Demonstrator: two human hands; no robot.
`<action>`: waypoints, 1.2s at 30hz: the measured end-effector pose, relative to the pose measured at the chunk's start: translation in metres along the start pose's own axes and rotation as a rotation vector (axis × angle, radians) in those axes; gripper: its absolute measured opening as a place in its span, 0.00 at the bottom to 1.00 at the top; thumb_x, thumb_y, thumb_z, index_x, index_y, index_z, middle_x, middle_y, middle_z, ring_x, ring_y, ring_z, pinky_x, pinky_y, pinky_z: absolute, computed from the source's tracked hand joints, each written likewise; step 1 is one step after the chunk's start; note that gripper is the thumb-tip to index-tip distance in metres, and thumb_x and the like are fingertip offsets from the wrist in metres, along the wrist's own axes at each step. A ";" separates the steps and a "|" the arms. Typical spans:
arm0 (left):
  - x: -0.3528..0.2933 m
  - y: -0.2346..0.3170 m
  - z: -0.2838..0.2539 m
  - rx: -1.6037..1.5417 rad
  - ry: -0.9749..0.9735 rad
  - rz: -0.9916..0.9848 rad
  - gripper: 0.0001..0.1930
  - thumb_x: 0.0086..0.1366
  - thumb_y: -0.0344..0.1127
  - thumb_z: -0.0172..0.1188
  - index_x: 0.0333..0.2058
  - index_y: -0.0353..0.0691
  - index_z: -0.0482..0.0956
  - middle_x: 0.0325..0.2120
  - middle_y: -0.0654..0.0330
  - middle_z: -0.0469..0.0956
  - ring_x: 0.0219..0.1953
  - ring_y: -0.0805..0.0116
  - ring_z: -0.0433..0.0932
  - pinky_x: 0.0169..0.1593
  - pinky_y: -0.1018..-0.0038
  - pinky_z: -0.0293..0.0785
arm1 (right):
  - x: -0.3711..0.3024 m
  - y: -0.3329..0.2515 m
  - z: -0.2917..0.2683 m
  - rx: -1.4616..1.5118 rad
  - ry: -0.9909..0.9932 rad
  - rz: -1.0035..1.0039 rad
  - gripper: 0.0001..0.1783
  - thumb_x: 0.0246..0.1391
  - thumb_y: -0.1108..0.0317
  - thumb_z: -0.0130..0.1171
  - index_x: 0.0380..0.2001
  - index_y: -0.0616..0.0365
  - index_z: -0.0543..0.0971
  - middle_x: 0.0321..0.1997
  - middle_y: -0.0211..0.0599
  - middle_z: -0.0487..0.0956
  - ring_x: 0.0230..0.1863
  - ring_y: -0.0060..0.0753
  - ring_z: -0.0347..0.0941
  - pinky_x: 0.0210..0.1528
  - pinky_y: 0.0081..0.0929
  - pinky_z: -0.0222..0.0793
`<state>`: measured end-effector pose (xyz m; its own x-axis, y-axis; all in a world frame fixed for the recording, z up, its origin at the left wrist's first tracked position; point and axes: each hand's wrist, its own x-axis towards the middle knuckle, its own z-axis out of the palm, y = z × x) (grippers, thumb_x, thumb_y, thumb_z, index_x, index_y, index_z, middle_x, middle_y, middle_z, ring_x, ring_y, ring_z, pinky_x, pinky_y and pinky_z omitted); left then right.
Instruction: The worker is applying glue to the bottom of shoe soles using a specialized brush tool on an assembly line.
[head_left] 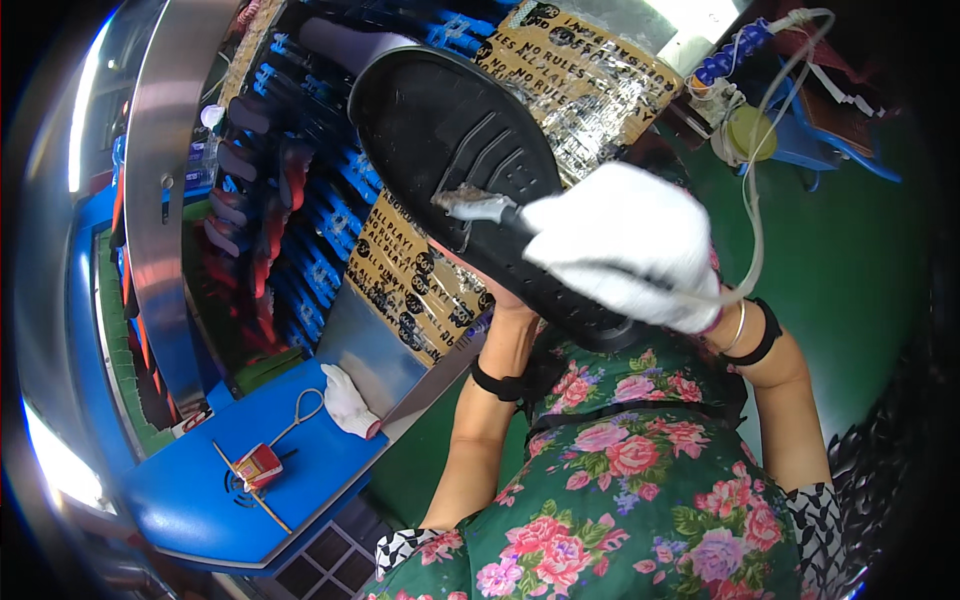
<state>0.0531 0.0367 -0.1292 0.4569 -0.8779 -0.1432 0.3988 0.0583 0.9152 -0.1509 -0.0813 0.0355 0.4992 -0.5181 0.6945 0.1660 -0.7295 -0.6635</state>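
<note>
Head view: the left hand point(505, 305) grips the black shoe sole point(470, 160) from beneath, mostly hidden, tread up, presumably to present it for work. Its long axis runs upper-left to lower-right. The gloved right hand point(625, 245) is closed around a brush tool point(480, 207) resting on the tread.

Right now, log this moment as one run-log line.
left hand: under black shoe sole, holding it up | right hand: white glove, brush on sole | nearby: spare white glove on blue table
</note>
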 end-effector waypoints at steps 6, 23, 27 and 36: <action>-0.002 0.026 0.027 -0.132 -0.182 0.002 0.41 0.73 0.69 0.42 0.65 0.35 0.63 0.55 0.51 0.74 0.56 0.58 0.75 0.61 0.61 0.70 | -0.011 -0.006 0.008 0.218 -0.031 0.073 0.14 0.45 0.72 0.74 0.39 0.52 0.88 0.41 0.33 0.87 0.38 0.37 0.83 0.40 0.31 0.79; 0.023 0.067 0.065 -0.720 -0.603 -0.268 0.65 0.44 0.93 0.47 0.55 0.29 0.70 0.43 0.44 0.78 0.46 0.48 0.78 0.52 0.55 0.79 | -0.031 -0.015 0.008 0.133 -0.063 0.091 0.13 0.46 0.73 0.73 0.38 0.51 0.88 0.41 0.31 0.87 0.39 0.34 0.83 0.40 0.29 0.80; 0.030 0.067 0.058 -0.704 -0.610 -0.142 0.63 0.48 0.91 0.46 0.62 0.34 0.68 0.49 0.45 0.76 0.46 0.45 0.77 0.53 0.47 0.77 | -0.030 -0.010 0.001 0.161 -0.040 0.139 0.11 0.48 0.72 0.72 0.37 0.52 0.88 0.41 0.33 0.87 0.39 0.37 0.83 0.40 0.30 0.78; 0.033 0.084 0.071 -0.910 -0.565 -0.141 0.64 0.46 0.91 0.47 0.64 0.37 0.67 0.51 0.46 0.75 0.48 0.46 0.75 0.54 0.46 0.76 | -0.038 -0.013 0.007 0.166 0.007 0.213 0.12 0.43 0.74 0.74 0.34 0.50 0.88 0.40 0.37 0.87 0.35 0.38 0.83 0.38 0.33 0.78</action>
<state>0.0452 -0.0209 -0.0302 0.0204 -0.9830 0.1824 0.9667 0.0660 0.2473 -0.1664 -0.0488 0.0158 0.5322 -0.6556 0.5357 0.1950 -0.5208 -0.8311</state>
